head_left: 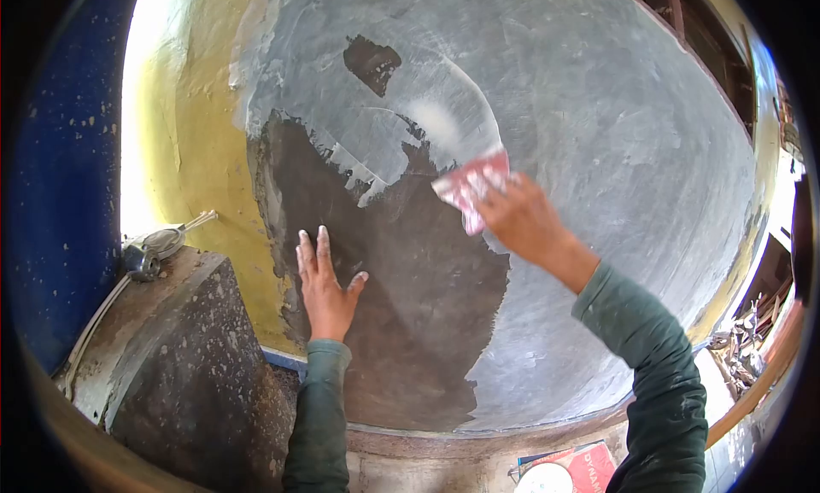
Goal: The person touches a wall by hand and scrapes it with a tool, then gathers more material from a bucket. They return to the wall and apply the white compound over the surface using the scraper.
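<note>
My right hand (527,221) grips a flat pink-red piece (471,184) smeared with white; I cannot tell whether it is a scraper or a folded sheet. Its edge lies against the wall (589,126), at the upper right border of a dark brown patch (410,280). From near the piece, a thin white arc curves up across the grey coating, beside a pale whitish smudge (434,122). Lower left, my left hand (327,288) is spread over the dark patch with nothing in it, its fingertips whitened.
A dark speckled block (188,348) stands at left, with a roundish device and cable (141,261) on top. Yellow paint (205,151) borders the grey coating. Below, a white round lid (547,478) overlaps a red printed box (591,467). Wood scraps (745,352) lie far right.
</note>
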`<state>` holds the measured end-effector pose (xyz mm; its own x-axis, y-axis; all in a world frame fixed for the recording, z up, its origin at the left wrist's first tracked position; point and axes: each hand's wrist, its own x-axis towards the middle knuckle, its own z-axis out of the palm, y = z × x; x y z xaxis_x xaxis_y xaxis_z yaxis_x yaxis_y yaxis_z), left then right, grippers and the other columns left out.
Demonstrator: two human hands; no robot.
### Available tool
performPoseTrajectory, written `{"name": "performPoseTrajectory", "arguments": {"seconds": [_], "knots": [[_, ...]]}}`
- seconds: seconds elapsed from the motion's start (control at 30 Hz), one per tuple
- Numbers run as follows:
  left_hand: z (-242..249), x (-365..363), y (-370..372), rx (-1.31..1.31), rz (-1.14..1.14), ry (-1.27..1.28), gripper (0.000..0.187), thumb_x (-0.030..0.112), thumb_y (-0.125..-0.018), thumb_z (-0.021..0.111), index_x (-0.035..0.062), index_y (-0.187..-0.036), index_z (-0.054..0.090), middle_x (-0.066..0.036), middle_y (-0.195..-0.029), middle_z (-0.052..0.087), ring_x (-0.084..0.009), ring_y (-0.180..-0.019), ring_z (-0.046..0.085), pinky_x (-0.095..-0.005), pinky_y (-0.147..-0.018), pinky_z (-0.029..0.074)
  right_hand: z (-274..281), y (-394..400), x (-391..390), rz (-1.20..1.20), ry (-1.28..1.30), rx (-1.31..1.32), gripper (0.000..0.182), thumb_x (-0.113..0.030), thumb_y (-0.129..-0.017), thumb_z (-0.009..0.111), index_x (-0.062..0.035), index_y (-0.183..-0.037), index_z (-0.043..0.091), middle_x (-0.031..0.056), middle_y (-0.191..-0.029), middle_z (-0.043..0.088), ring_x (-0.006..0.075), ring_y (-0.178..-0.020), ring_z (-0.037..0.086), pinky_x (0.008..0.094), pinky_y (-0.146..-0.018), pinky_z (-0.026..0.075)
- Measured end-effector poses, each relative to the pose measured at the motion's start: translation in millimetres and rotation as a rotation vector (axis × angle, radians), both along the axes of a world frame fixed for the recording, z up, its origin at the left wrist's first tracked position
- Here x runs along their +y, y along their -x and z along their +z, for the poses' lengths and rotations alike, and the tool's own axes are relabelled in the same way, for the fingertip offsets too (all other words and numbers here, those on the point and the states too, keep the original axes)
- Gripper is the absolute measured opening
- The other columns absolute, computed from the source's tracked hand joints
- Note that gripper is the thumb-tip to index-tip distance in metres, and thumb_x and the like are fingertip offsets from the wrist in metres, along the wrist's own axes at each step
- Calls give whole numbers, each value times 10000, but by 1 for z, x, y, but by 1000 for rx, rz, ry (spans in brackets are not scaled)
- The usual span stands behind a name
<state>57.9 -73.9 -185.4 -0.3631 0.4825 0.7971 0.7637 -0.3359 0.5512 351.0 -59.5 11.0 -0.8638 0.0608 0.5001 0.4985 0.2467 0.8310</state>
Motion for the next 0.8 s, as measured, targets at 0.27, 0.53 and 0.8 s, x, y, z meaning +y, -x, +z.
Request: {"name": "performPoseTrajectory", "arguments": {"seconds": [0.27,0.53,0.8], "knots": [[-15,-5,-17,33,14,64,1194,186,-728,936,255,-1688,230,-188,-1754,138,-466,-1585,203,-609,-1171,384,36,-20,-45,163,108,402,243,-65,-866,651,-104,-1087,743,87,-946,734,335,-858,699,488,-741,539],[-12,-12,-15,92,98,194,1183,168,-755,919,262,-1694,207,-146,-1771,113,-411,-1606,198,-667,-1102,415,129,-27,-25,19,-18,886,281,-91,-927,651,-64,-1193,733,170,-933,732,399,-851,693,492,-782,565],[-15,-8,-15,103,79,139,1171,137,-736,924,231,-1685,243,-171,-1762,130,-427,-1595,217,-570,-1145,425,99,59,0,131,53,822,306,-97,-895,672,-41,-1190,733,121,-1063,729,328,-990,698,460,-859,570]]}}
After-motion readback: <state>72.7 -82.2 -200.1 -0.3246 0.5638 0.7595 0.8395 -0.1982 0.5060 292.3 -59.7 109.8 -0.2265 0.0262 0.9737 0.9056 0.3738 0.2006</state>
